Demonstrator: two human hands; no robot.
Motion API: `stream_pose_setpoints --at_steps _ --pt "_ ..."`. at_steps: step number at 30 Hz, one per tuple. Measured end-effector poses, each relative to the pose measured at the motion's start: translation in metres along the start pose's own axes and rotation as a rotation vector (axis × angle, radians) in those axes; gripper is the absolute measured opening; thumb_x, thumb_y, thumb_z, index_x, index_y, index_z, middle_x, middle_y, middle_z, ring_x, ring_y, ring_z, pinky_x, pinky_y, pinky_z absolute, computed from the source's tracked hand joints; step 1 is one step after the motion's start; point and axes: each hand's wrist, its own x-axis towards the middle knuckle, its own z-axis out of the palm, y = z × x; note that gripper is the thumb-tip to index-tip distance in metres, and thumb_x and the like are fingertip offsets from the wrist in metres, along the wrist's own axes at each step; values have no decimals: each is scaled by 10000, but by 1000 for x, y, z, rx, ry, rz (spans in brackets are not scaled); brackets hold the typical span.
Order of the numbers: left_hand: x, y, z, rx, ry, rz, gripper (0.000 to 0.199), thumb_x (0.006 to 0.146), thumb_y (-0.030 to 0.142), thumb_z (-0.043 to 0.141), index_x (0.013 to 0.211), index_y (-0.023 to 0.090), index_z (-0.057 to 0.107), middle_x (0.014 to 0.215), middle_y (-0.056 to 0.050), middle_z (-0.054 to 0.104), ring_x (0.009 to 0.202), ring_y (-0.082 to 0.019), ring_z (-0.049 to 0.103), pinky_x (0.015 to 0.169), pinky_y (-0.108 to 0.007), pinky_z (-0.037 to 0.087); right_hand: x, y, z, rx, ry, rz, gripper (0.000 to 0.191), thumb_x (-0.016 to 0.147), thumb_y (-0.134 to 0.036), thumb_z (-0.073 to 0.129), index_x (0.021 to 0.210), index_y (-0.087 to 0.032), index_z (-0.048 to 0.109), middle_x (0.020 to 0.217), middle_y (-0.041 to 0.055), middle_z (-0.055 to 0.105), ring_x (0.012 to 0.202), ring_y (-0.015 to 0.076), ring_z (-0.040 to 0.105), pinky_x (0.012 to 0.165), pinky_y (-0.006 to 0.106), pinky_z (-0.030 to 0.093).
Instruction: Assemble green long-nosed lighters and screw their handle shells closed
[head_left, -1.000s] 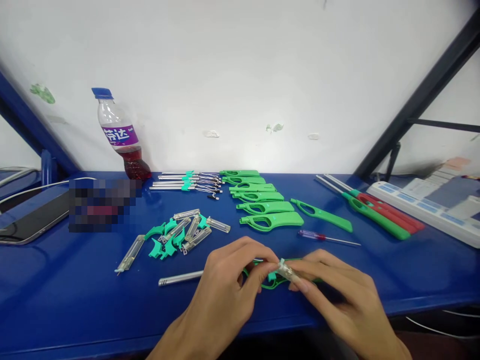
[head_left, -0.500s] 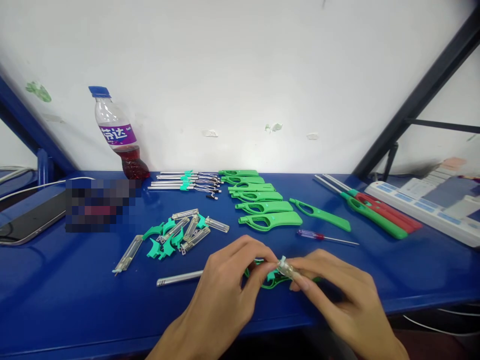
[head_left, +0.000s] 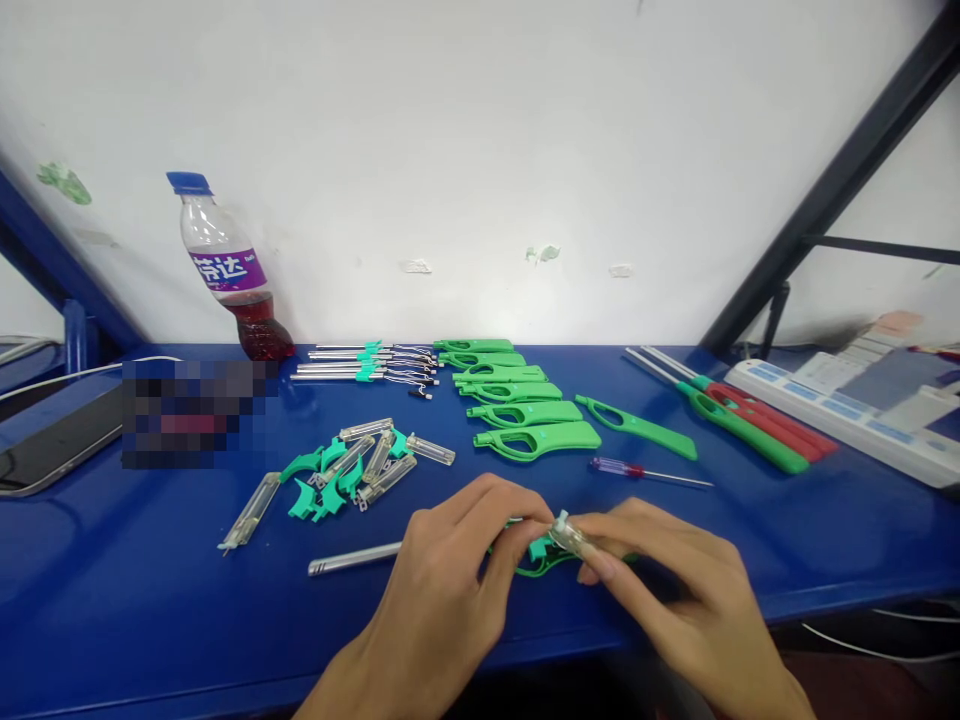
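Observation:
My right hand (head_left: 675, 590) pinches a small clear fuel tank (head_left: 570, 538) between thumb and fingers. Thumb and index finger of my left hand (head_left: 457, 570) are pressed together at the tank's pale tip; what they grip there is too small to make out. Beneath both hands lies a green lighter shell (head_left: 536, 572), mostly hidden, with a teal part showing in it. A silver metal tube (head_left: 352, 558) reaches out to the left from behind my left hand. Beyond the hands rests a screwdriver (head_left: 637, 470) with a purple and red handle.
Clear tanks (head_left: 386, 482) and teal triggers (head_left: 305, 498) form a pile at centre left. Behind are metal tubes with wires (head_left: 337, 368) and several green shells (head_left: 551, 438). A bottle (head_left: 229, 270) stands at the wall. Finished-looking lighters (head_left: 757, 430) and a power strip (head_left: 840, 415) lie right.
The whole view has shifted slightly, so the things on the table appear a little further left. Both hands keep nearly the same pose around the tank.

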Motion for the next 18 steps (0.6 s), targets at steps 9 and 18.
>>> stream_pose_setpoints --at_steps 9,18 --pt "-5 -5 1 -6 -13 -22 233 1037 32 562 928 237 575 913 52 677 721 -78 607 626 -198 437 -2 0 1 3 24 20 186 1017 -178 689 1176 -255 749 747 -41 763 660 133 703 661 245 568" --pt "-5 -5 0 -17 -67 -31 300 1032 5 510 848 231 438 958 61 648 645 -50 538 635 -181 431 1 -2 2 5 12 -10 181 1005 -172 691 1157 -243 759 716 -40 740 613 126 683 625 244 562"
